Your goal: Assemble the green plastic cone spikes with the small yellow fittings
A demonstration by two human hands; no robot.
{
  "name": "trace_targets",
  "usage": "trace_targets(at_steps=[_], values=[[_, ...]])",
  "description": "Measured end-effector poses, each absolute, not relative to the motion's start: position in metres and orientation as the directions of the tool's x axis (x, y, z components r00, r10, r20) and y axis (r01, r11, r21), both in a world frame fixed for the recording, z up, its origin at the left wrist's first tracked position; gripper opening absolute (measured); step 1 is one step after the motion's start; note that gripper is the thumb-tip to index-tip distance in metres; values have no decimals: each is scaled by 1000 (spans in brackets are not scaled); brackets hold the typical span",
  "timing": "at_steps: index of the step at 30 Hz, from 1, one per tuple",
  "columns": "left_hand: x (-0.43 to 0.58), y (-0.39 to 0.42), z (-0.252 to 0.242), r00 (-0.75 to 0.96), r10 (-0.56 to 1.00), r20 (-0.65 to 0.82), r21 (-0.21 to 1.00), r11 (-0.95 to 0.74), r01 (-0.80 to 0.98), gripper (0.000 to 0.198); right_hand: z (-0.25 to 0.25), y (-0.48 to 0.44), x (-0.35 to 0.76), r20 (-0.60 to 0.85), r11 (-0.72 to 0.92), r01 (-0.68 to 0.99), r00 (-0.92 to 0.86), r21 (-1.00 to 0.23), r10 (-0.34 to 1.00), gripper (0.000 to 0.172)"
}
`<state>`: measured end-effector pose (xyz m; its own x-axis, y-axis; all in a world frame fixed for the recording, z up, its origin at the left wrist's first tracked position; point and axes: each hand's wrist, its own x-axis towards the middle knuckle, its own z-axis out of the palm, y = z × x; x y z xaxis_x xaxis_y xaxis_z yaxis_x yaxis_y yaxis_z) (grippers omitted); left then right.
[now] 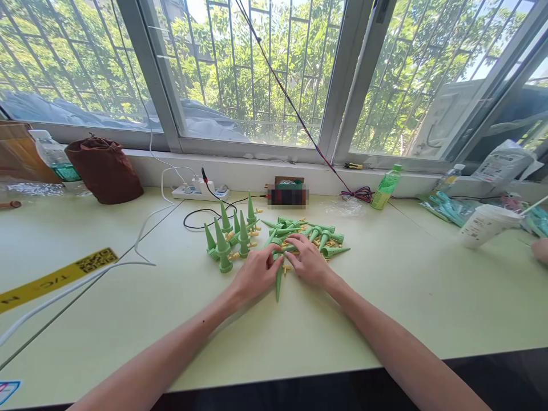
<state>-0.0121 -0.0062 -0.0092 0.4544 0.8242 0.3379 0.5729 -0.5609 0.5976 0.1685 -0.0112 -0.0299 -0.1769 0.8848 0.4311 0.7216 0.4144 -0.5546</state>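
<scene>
My left hand (260, 268) pinches a green plastic plant-watering spike (278, 285) near its wide end, with the tip pointing toward me. Close beside it, my right hand (309, 261) has its thumb and fingers curled around another green piece that looks like a spike (290, 248); the fingers partly hide it. Behind my hands lies a loose heap of green spikes (336, 235), with small yellow valves (286, 269) among them. To the left, several spikes (222, 245) stand upright on their caps, some with yellow valves sticking out sideways.
A power strip (201, 192) with cables and a blurred dark device (287, 195) sit along the window wall. Left stands a brown drawstring bag (105, 170). A green bottle (386, 187) and white cup (490, 225) are at right. Another person's hand (540, 250) shows at the right edge.
</scene>
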Motion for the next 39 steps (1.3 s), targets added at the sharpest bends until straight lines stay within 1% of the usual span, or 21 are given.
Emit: trace_targets(at_steps=[11,23,31,35,39], values=[[-11,-7,-10,464,813,351,588,-577,566,23,-31,-8,167,352,369,738,-189,-564,917,37],[-12,-8,-9,475,812,340,590,-578,565,22,-30,-8,166,334,366,744,-201,-560,921,39],[-11,-8,-9,484,803,347,590,-588,553,24,-30,-9,165,364,385,722,-195,-575,911,38],[-12,-7,-9,480,802,355,587,-591,553,24,-28,-11,164,426,422,671,-172,-609,888,37],[-12,-6,-10,470,808,354,587,-583,561,24,-25,-12,163,503,458,603,-107,-653,858,35]])
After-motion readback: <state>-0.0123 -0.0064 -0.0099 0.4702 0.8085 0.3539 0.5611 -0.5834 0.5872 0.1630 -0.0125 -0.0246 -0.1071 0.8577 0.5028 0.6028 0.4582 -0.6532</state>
